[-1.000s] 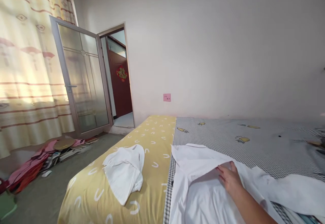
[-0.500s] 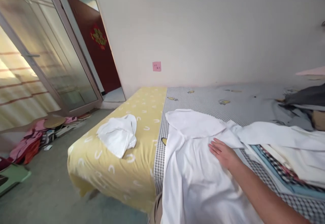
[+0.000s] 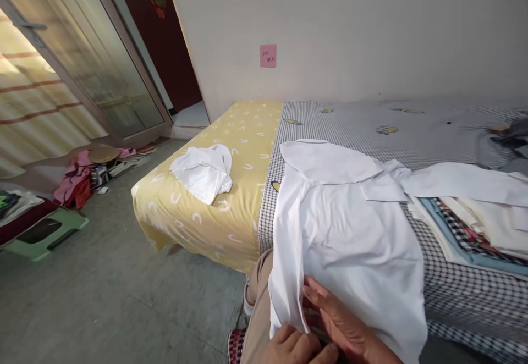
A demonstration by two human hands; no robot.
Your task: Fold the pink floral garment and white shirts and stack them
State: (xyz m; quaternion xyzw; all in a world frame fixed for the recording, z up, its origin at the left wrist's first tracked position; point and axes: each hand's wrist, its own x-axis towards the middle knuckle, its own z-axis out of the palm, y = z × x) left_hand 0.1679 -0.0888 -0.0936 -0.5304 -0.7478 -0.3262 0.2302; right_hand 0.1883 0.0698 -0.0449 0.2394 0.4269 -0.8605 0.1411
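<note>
A long-sleeved white shirt (image 3: 355,232) is spread from the checked bedding over my lap, its collar end away from me. One of its sleeves (image 3: 286,243) runs down along the left side toward me. At the lower end of that sleeve, my left hand (image 3: 295,347) is closed with curled fingers on the cloth. My right hand (image 3: 340,317) is beside it, loosely curved with fingers parted, the fingertips touching the sleeve's inner edge. Part of both hands is cut off by the bottom of the view.
A crumpled white cloth (image 3: 204,171) lies on the yellow bedding (image 3: 243,138). Folded clothes (image 3: 462,226) are stacked at the right, partly under the other sleeve. A green stool (image 3: 53,235) and a pink heap (image 3: 76,177) are on the floor at left.
My right hand has left the middle of the shirt and come down toward me to the left sleeve. My left hand has come into view there. The view has tilted down.
</note>
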